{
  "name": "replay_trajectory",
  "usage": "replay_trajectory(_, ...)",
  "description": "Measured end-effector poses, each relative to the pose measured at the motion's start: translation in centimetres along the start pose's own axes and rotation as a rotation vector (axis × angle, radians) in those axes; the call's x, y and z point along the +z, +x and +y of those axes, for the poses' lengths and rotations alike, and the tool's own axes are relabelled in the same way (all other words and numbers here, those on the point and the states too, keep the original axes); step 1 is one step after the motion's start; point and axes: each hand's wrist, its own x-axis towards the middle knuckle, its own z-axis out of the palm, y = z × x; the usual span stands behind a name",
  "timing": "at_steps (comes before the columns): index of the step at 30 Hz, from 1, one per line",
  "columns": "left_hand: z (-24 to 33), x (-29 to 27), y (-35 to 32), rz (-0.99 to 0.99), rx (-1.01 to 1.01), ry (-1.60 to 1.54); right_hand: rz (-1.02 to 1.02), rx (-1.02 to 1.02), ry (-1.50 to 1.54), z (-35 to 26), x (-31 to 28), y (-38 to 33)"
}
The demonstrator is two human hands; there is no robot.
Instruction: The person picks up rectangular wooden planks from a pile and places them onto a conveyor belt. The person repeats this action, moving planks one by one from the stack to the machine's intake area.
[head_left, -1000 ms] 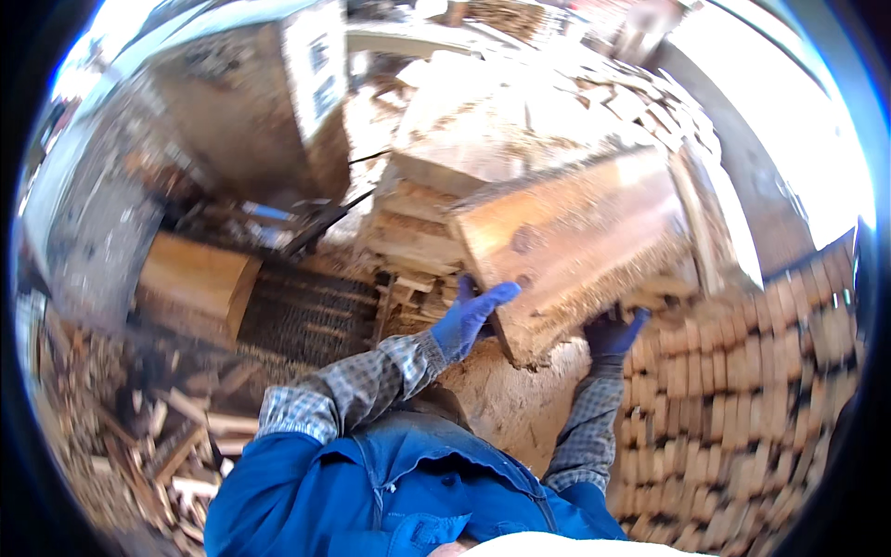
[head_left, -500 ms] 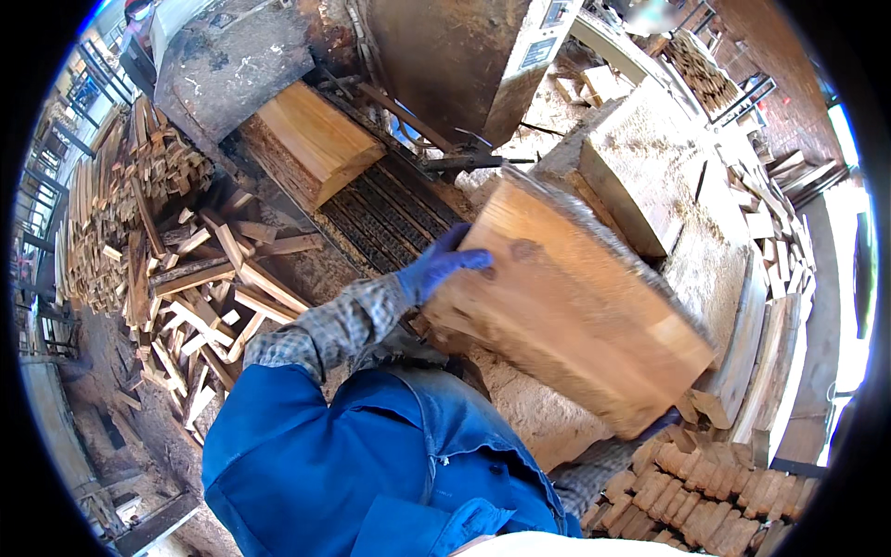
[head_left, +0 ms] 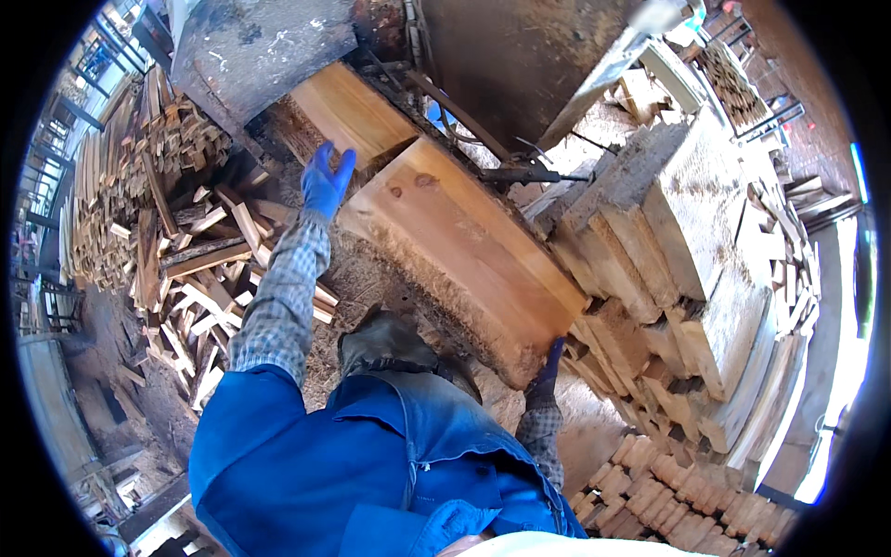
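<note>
A thick wooden slab with knots at its far end lies along the machine's feed bed. Its far end meets a second wood block, which extends under the machine's metal cover. My left hand, in a blue glove, is off the slab, fingers apart, beside the joint between the two pieces. At the slab's near right end, my gloved right hand holds the end face. Part of that hand's fingers is hidden.
The metal cover stands over the bed at the far left. Stacked thick slabs rise close on the right. Loose wood offcuts lie in a heap on the left. Short wood pieces are stacked at the lower right.
The slab has moved left and down onto the bed, lining up behind the wood block. My left hand has let go of it and moved left. My right hand has travelled with its near end.
</note>
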Motion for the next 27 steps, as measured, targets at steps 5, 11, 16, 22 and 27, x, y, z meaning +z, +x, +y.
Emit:
replay_trajectory(5, -4.2, 1.4, -8.3, -0.06, -0.3, -0.227, 0.033, 0.102, 0.127, -0.8, 3.7, -1.0)
replay_trajectory(11, -3.8, 3.5, -6.9, -0.001, -0.459, -0.454, -0.008, 0.146, 0.156, -2.4, 5.3, -0.8)
replay_trajectory(16, -4.8, 4.0, -4.8, 0.048, -0.491, -0.626, 0.066, 0.156, 0.01, -3.3, 8.2, -0.5)
replay_trajectory(22, -5.6, 4.6, -2.7, 0.069, -0.451, -0.515, 0.159, 0.169, -0.137, -2.7, 8.0, 0.9)
replay_trajectory(27, -8.1, 2.8, -1.4, 0.034, -0.476, -0.647, 0.113, 0.096, -0.211, -1.4, 9.3, 1.4)
